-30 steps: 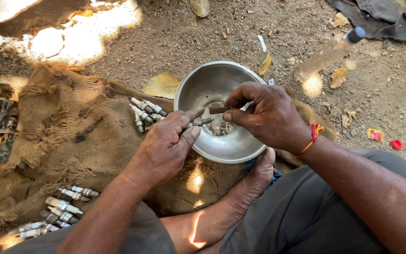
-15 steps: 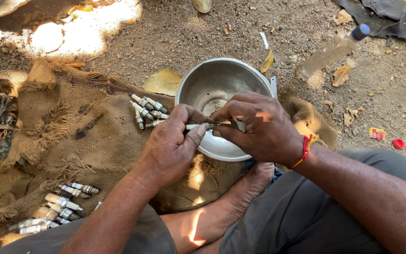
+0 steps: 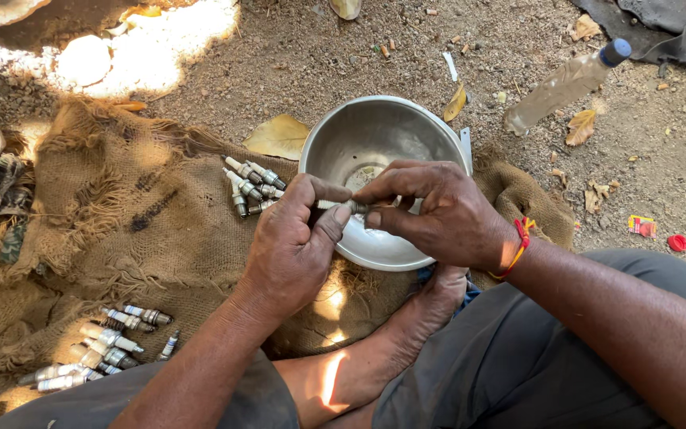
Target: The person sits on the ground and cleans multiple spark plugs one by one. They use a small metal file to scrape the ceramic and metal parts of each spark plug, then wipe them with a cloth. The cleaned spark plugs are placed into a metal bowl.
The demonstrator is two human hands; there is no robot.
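Observation:
My left hand (image 3: 294, 242) and my right hand (image 3: 437, 213) meet over a round metal bowl (image 3: 375, 131) and both pinch one spark plug (image 3: 340, 206) held level between them. The left thumb and fingers grip its white end; the right fingertips hold its metal end. A red thread band circles my right wrist. A small pile of spark plugs (image 3: 249, 184) lies on the burlap sack (image 3: 129, 222) just left of the bowl. Another group of spark plugs (image 3: 101, 349) lies near the sack's lower left, by my knee.
The sack is spread on dirt ground. A plastic bottle with a blue cap (image 3: 565, 83) lies at the upper right. Dry leaves (image 3: 279, 137) and small litter are scattered around. My bare foot (image 3: 430, 306) rests under the bowl. Dark cloth (image 3: 668, 28) sits at the top right.
Both hands have risen slightly above the bowl with the spark plug between them. The right fingers have shifted along the plug. The view has drifted a little.

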